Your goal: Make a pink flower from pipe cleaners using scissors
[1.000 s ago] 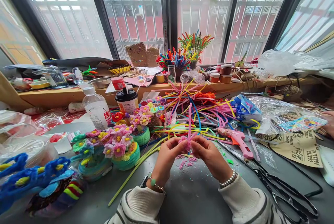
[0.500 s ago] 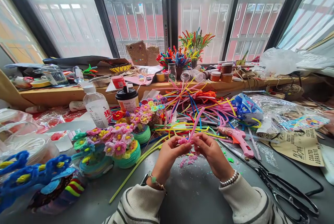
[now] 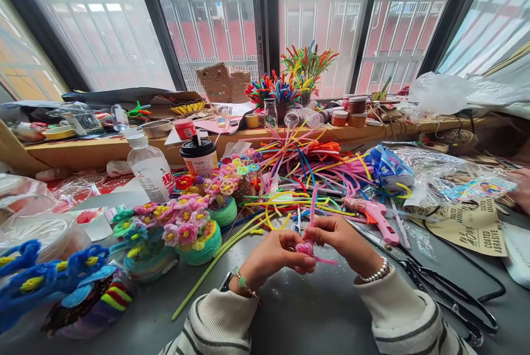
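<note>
Both my hands meet low in the middle of the grey table (image 3: 306,316). My left hand (image 3: 273,258) pinches a small pink pipe-cleaner flower (image 3: 305,248) between thumb and fingers. My right hand (image 3: 343,239) is closed on the same piece, gripping its pink stem (image 3: 313,200), which sticks up past my fingers; a short pink end pokes out to the right. Right behind my hands lies a heap of loose coloured pipe cleaners (image 3: 314,170).
Finished flower pots (image 3: 199,233) and blue pipe-cleaner flowers (image 3: 45,280) stand at left. A pink glue gun (image 3: 375,214) and black scissors (image 3: 447,294) lie at right. A water bottle (image 3: 149,170) and lidded cup (image 3: 200,157) stand behind; a person's hand (image 3: 522,189) shows at far right.
My hands have dropped nearer to me and turned the pink piece; its long stem, slanted a moment ago, now points straight up above my right fingers.
</note>
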Demonstrator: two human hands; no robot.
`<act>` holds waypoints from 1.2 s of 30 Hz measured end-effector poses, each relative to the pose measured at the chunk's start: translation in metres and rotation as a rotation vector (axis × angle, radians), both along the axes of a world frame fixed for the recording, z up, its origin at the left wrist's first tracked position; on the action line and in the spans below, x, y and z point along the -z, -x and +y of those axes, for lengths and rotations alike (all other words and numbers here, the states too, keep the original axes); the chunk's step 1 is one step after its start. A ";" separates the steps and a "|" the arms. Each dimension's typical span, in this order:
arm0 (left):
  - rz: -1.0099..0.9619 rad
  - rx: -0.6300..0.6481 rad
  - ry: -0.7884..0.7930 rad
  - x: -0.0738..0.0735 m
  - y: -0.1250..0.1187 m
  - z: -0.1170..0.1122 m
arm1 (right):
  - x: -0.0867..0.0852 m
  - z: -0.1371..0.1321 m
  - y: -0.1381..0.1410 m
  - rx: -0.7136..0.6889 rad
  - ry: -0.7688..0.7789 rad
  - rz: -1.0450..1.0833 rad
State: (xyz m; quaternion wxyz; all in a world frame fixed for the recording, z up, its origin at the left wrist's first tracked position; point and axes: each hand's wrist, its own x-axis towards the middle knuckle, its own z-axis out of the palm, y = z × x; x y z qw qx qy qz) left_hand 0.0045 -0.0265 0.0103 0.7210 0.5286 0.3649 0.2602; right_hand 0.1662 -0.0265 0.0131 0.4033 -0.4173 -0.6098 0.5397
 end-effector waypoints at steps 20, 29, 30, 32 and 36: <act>-0.247 -0.358 0.085 -0.002 -0.001 0.002 | 0.004 0.001 0.007 0.101 0.007 0.323; -0.235 -0.397 0.092 -0.003 -0.004 0.000 | 0.016 0.000 0.023 0.283 0.012 0.431; -0.242 -0.401 0.097 -0.003 -0.004 0.000 | 0.017 0.000 0.023 0.316 -0.034 0.394; -0.258 -0.405 0.101 -0.003 -0.003 0.001 | 0.017 0.001 0.022 0.367 -0.120 0.324; -0.284 -0.410 0.089 -0.003 -0.002 0.002 | 0.017 0.000 0.019 0.404 -0.297 0.116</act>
